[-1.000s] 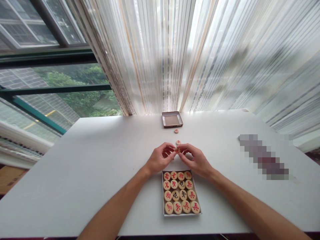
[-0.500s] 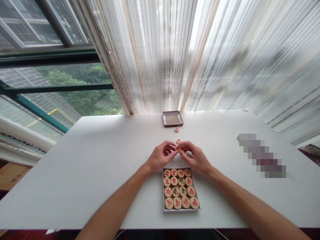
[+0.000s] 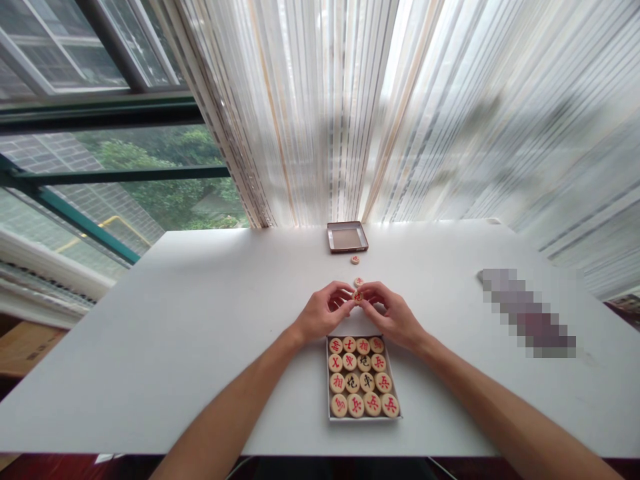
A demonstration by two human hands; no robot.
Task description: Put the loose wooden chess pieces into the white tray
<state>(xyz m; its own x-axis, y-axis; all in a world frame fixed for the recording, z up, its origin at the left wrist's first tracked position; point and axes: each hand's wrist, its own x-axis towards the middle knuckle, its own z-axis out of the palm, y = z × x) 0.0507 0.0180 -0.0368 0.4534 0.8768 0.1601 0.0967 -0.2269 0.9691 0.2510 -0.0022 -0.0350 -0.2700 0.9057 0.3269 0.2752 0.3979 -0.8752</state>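
Note:
Between the fingertips of both hands is a round wooden Chinese chess piece (image 3: 357, 297) with a red character facing me. My left hand (image 3: 325, 310) pinches it from the left, and my right hand (image 3: 387, 312) from the right. Just beyond the fingers lies another chess piece (image 3: 359, 283), partly hidden by them. A third loose piece (image 3: 355, 260) rests farther off. Right below my hands sits an open box (image 3: 365, 419) filled with rows of chess pieces, most marked in red and a few in black.
A shallow box lid (image 3: 347, 238), its inside facing up, lies at the far edge of the white table (image 3: 215, 320). On the right is a blurred-out object (image 3: 530, 313). Striped curtains (image 3: 320, 120) hang behind the table, beside an open window on the left.
Both hands keep the same pinch on the chess piece. The whole view has shifted very slightly; nothing on the table has visibly moved.

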